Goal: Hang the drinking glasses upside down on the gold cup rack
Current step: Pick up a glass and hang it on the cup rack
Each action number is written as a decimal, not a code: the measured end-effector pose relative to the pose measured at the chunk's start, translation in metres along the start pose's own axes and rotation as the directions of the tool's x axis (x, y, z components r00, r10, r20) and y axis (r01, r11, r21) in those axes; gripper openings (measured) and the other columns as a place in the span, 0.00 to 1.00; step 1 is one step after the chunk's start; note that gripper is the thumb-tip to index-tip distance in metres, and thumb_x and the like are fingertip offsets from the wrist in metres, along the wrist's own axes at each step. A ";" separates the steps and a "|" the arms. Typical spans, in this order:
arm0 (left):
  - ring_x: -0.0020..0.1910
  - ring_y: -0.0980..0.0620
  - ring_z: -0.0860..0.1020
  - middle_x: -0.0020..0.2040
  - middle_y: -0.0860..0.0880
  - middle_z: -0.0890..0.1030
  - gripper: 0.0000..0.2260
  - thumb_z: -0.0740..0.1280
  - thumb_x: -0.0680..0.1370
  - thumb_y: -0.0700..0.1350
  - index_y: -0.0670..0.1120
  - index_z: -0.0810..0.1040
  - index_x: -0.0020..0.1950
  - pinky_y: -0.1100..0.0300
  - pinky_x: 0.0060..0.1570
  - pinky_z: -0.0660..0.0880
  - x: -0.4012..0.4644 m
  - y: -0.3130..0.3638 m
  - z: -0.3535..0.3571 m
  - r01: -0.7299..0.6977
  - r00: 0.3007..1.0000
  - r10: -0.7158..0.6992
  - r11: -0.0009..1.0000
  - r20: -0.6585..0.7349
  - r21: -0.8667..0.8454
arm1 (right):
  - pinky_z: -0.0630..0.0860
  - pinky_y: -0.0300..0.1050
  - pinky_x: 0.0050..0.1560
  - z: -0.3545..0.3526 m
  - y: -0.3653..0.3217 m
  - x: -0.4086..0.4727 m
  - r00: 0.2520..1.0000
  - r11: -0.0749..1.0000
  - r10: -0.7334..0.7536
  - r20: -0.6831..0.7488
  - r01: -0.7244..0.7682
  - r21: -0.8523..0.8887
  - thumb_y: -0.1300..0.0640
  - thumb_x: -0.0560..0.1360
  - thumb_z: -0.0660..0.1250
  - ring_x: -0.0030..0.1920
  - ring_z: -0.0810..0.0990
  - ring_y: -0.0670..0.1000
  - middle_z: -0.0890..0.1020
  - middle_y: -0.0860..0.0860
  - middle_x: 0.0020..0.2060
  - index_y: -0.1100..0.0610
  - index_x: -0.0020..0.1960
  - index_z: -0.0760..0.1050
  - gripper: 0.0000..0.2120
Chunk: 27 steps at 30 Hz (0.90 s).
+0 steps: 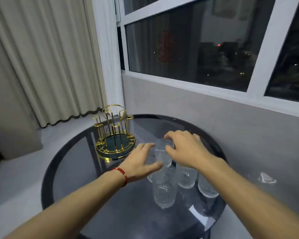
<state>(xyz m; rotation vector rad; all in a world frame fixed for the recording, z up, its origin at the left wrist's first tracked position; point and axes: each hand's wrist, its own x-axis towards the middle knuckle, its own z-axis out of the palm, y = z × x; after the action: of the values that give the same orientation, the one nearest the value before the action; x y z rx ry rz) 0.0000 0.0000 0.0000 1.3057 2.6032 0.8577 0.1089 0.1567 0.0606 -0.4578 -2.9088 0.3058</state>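
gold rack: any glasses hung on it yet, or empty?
Empty. Every prong of the gold rack stands bare; the glasses are still clustered on the table.

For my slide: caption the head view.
Both hands grasp a ribbed glass beside the empty gold rack.

Five ribbed glasses [164, 190], one gold rack [115, 133], one round table [72, 169], two hands [185, 149].
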 end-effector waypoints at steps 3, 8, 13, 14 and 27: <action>0.69 0.50 0.70 0.68 0.49 0.71 0.28 0.65 0.78 0.63 0.50 0.69 0.73 0.54 0.66 0.70 -0.021 0.008 0.017 0.046 0.984 -0.074 0.984 -0.159 -0.171 | 0.72 0.57 0.66 0.011 0.002 -0.041 0.988 0.995 0.004 -0.152 0.011 0.099 0.50 0.80 0.62 0.65 0.78 0.54 0.83 0.47 0.63 0.49 0.68 0.77 0.18; 0.58 0.55 0.71 0.60 0.54 0.64 0.34 0.69 0.69 0.69 0.56 0.65 0.70 0.65 0.53 0.72 -0.052 0.015 0.056 -0.091 0.922 0.056 0.993 -0.383 -0.074 | 0.80 0.44 0.54 0.046 0.016 -0.077 0.932 0.892 0.136 -0.336 0.032 0.450 0.61 0.77 0.68 0.51 0.83 0.42 0.86 0.42 0.52 0.49 0.57 0.83 0.12; 0.49 0.53 0.73 0.58 0.52 0.62 0.40 0.74 0.67 0.60 0.58 0.56 0.73 0.70 0.45 0.71 -0.051 0.027 0.090 -0.091 0.922 0.022 0.983 -0.386 -0.160 | 0.75 0.26 0.47 0.067 0.024 -0.071 0.912 0.785 0.232 -0.338 0.029 0.619 0.66 0.78 0.68 0.54 0.79 0.33 0.86 0.43 0.52 0.52 0.58 0.83 0.13; 0.50 0.53 0.74 0.58 0.53 0.64 0.40 0.74 0.67 0.58 0.59 0.56 0.73 0.70 0.46 0.71 -0.050 0.029 0.093 -0.079 0.923 0.004 0.981 -0.386 -0.178 | 0.75 0.27 0.47 0.068 0.025 -0.069 0.920 0.778 0.233 -0.316 0.019 0.628 0.66 0.79 0.68 0.54 0.79 0.33 0.86 0.43 0.52 0.51 0.58 0.83 0.13; 0.59 0.46 0.83 0.60 0.44 0.81 0.34 0.82 0.61 0.57 0.59 0.73 0.64 0.41 0.56 0.82 -0.009 -0.027 -0.037 -0.217 0.786 -0.434 0.474 -0.441 -0.853 | 0.81 0.54 0.62 0.040 -0.053 0.019 0.973 0.312 -0.060 0.223 -0.194 0.930 0.40 0.82 0.63 0.61 0.86 0.51 0.84 0.46 0.66 0.41 0.72 0.74 0.20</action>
<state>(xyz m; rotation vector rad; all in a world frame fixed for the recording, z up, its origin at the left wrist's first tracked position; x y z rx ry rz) -0.0251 -0.0359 0.0150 0.5209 1.8314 2.4853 0.0683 0.1065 0.0371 -0.3052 -2.2158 2.0541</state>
